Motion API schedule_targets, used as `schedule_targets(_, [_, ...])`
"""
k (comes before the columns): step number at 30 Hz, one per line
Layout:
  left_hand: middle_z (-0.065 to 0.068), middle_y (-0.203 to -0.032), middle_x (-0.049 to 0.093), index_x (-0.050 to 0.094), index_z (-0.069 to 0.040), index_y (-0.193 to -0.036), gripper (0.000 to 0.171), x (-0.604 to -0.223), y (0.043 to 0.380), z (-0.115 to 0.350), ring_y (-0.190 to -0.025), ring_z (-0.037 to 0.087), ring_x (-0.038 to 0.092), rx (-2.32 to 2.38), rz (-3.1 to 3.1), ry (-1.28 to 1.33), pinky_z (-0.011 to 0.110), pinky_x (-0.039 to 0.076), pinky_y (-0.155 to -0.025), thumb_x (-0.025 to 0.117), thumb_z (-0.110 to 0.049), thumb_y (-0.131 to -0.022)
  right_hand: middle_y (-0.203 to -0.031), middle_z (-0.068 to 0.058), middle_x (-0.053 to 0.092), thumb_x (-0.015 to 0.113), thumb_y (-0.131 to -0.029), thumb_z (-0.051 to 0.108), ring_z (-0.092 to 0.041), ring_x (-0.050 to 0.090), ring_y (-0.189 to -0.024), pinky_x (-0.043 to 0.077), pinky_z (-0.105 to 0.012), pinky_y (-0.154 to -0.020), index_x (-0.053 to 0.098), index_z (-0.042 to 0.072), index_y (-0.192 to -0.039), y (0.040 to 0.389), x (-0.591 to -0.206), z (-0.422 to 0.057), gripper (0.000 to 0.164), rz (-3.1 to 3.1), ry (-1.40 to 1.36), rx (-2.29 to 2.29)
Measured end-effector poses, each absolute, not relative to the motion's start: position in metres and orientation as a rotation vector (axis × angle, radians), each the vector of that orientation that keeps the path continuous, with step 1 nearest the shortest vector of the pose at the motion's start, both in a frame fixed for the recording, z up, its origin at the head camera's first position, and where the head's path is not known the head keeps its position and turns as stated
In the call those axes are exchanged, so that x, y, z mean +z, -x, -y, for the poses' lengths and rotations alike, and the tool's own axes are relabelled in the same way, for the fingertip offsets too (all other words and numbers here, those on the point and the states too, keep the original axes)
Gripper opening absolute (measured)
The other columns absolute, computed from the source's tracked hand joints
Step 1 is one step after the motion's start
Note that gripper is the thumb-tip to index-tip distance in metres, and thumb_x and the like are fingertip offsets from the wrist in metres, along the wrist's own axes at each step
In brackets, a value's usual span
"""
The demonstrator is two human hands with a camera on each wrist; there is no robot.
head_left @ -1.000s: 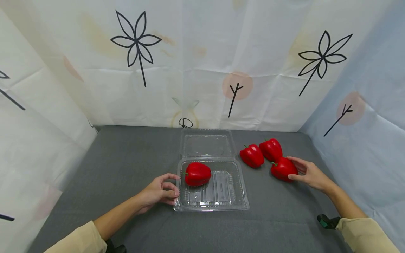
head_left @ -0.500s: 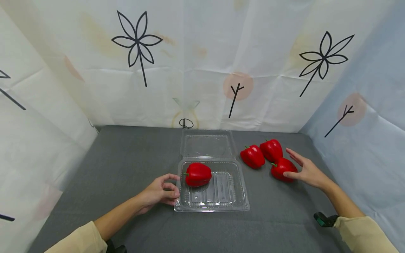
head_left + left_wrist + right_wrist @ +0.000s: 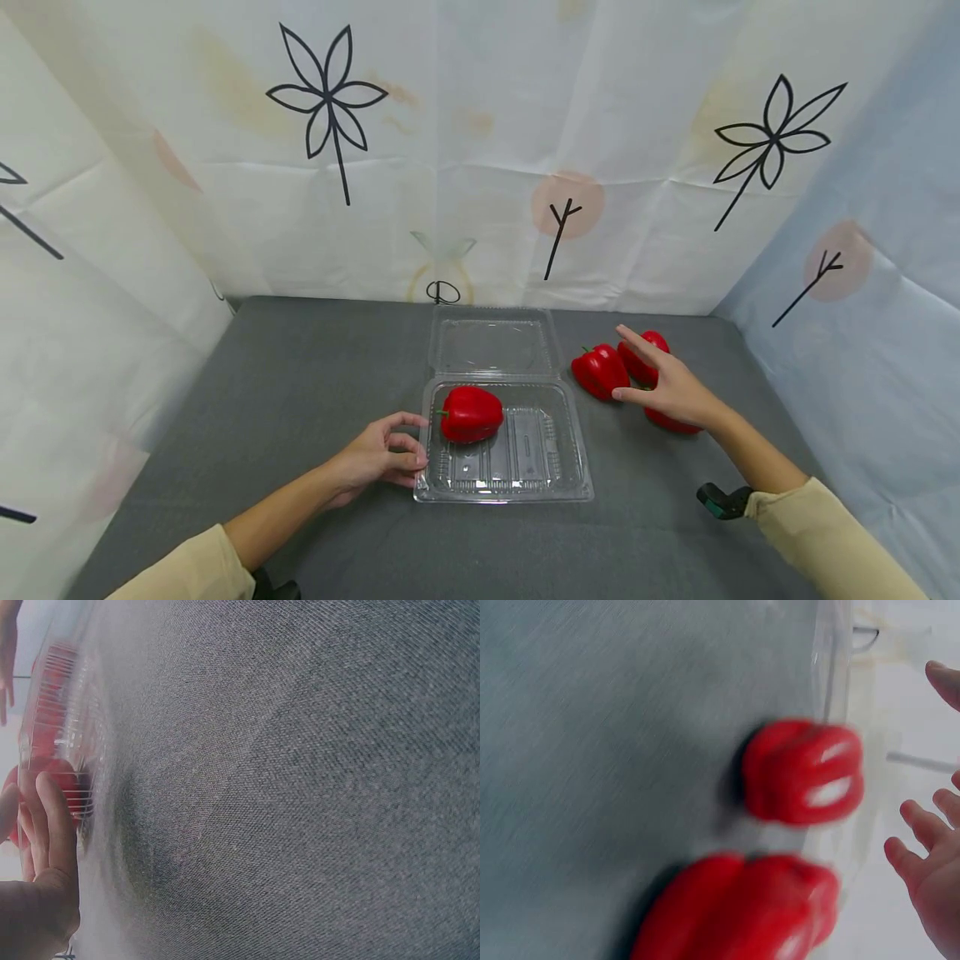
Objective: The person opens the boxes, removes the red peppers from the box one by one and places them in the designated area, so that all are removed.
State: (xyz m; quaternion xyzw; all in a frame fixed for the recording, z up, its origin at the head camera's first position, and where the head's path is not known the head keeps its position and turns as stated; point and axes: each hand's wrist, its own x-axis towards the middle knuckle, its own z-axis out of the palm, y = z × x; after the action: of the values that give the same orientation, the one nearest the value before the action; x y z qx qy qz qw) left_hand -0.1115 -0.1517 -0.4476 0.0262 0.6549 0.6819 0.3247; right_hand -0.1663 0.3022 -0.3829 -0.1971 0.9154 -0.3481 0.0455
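Observation:
My left hand [image 3: 381,457] touches the left edge of a clear plastic clamshell container [image 3: 577,467]; in the left wrist view its fingers [image 3: 56,825] lie along the ribbed wall. One red bell pepper [image 3: 471,414] sits inside, in the left half. To the right of the container my right hand [image 3: 675,392] hovers with fingers spread and nothing in its grasp. It partly covers a back bell pepper [image 3: 654,340] and a front bell pepper [image 3: 671,421]. Beside the thumb is a left bell pepper [image 3: 600,372]. The right wrist view shows two peppers below spread fingers [image 3: 922,825].
The container's lid [image 3: 491,343] lies folded back toward the rear wall. A grey cloth [image 3: 322,350] covers the table. White patterned fabric [image 3: 480,150] encloses the back and sides. A dark strap device [image 3: 723,502] is on the right wrist.
My right hand has come away from the front pepper on the right and moved left and up over the group. The left hand and the container stay put.

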Motion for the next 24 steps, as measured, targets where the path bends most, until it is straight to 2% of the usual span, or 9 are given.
schedule_targets(5, [0.01, -0.091, 0.068, 0.038, 0.002, -0.141, 0.062, -0.447, 0.112, 0.151, -0.077, 0.021, 0.067, 1.783, -1.724, -0.066, 0.042, 0.06, -0.075, 0.072, -0.003, -0.089, -0.157, -0.017, 0.035, 0.08, -0.084, 0.024, -0.04, 0.039, -0.137, 0.042, -0.065, -0.1, 0.027, 0.011, -0.157, 0.174, -0.38, -0.273, 0.091, -2.745, 0.723, -1.076])
schedule_targets(11, [0.01, -0.092, 0.068, 0.038, 0.001, -0.141, 0.062, -0.448, 0.112, 0.151, -0.077, 0.022, 0.066, 1.779, -1.73, -0.051, 0.042, 0.06, -0.075, 0.072, -0.003, -0.089, -0.159, -0.012, 0.033, 0.082, -0.083, 0.029, -0.034, 0.036, -0.142, 0.036, -0.063, -0.107, 0.028, 0.014, -0.157, 0.179, -0.386, -0.237, 0.093, -2.609, 0.887, -1.083])
schedule_targets(20, [0.009, -0.091, 0.068, 0.038, 0.002, -0.14, 0.06, -0.447, 0.111, 0.15, -0.077, 0.021, 0.066, 1.782, -1.726, -0.049, 0.042, 0.06, -0.075, 0.072, -0.002, -0.09, -0.158, -0.013, 0.034, 0.082, -0.082, 0.028, -0.035, 0.041, -0.139, 0.04, -0.061, -0.104, 0.029, 0.01, -0.156, 0.178, -0.393, -0.194, 0.093, -2.366, 1.009, -1.071])
schedule_targets(24, [0.01, -0.092, 0.068, 0.038, 0.002, -0.14, 0.06, -0.446, 0.111, 0.151, -0.077, 0.021, 0.066, 1.78, -1.726, -0.057, 0.042, 0.06, -0.075, 0.072, -0.002, -0.09, -0.157, -0.012, 0.036, 0.082, -0.083, 0.029, -0.033, 0.043, -0.139, 0.039, -0.06, -0.106, 0.03, 0.014, -0.157, 0.179, -0.393, -0.183, 0.091, -2.289, 1.027, -1.055])
